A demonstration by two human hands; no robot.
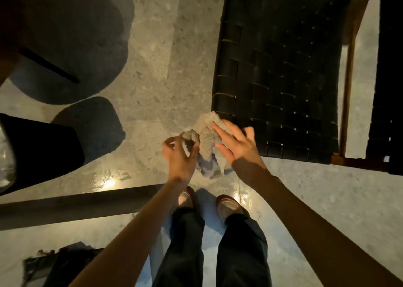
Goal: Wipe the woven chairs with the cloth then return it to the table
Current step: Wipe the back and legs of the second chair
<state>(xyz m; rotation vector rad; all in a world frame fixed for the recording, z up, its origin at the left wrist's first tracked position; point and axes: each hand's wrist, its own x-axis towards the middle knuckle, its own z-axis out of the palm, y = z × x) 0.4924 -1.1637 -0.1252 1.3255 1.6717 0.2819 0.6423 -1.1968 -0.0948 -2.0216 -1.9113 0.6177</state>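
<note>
– Grey and fluffy, the cloth [207,134] is bunched up between the two hands, yes?

– Yes. In the head view the left hand [181,153] pinches one corner of it with curled fingers and thumb. The right hand [237,142] lies flat against the other side, with the fingers straight and a little spread.

– So the hands are near each other?

– Near, with only the cloth between them. They do not touch each other.

– And where is the cloth relative to the chair?

– It is at the near left corner of the black woven seat [283,68]. Its upper edge overlaps this corner in the view, but I cannot tell if it touches the straps. Its lower part hangs above the floor [163,57], which is speckled grey stone and shiny.

– Is there a second chair?

– At the right edge there is another black woven seat [390,90]. A brown wooden rail [346,90] and a strip of floor are between the two seats.

– What is below the hands?

– The person's two shoes [226,204] stand on the floor, and dark trousers [189,243] are over them.

– And on the left?

– Large dark rounded shapes [72,36]. It is too dim there to name them.
</note>
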